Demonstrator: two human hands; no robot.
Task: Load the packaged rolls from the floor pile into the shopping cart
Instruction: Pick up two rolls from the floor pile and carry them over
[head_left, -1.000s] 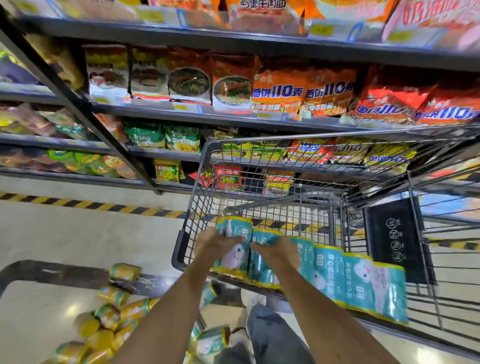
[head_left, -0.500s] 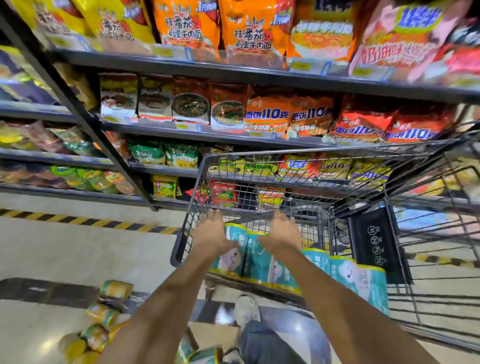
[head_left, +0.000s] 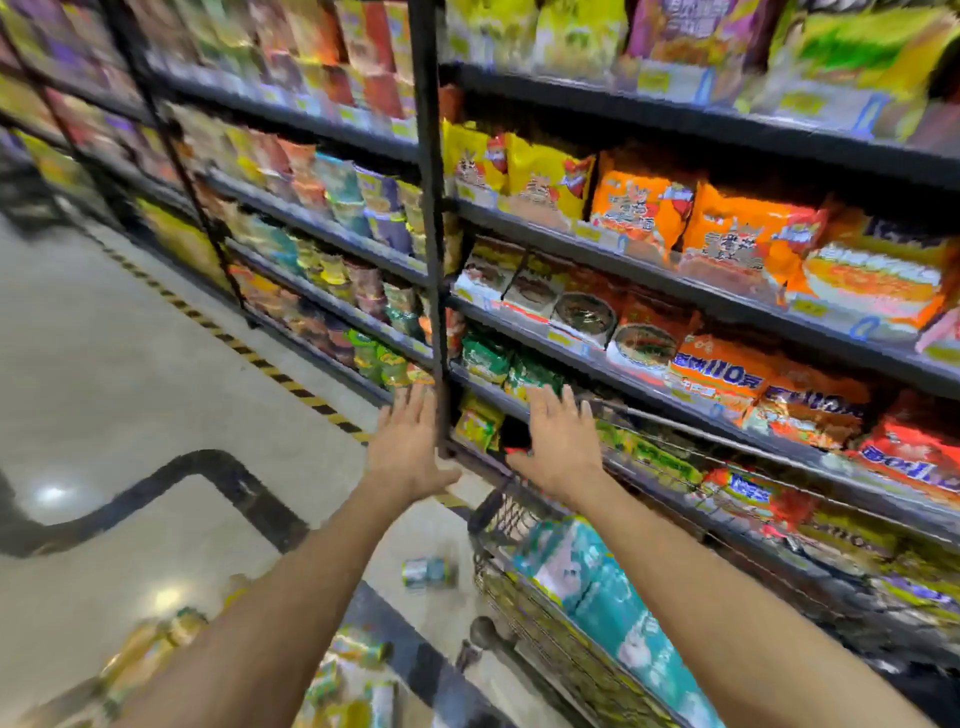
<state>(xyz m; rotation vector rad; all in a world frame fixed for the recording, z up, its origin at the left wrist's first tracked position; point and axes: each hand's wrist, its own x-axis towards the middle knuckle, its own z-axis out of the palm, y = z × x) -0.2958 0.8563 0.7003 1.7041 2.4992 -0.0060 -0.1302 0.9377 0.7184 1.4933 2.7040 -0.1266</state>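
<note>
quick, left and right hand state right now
left hand: open, fingers straight, holding nothing
right hand: open, fingers straight, holding nothing

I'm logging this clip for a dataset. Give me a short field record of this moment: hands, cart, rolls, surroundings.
cart: wire, lower right, alongside the shelves
left hand: open, fingers straight, holding nothing, raised before the shelves
right hand: open, holding nothing, raised near the cart's front end
rolls in cart: teal packs in a row
floor pile: yellowish packs, lower left, blurred
stray roll: alone on the floor, left of the cart
image: motion-blurred
</note>
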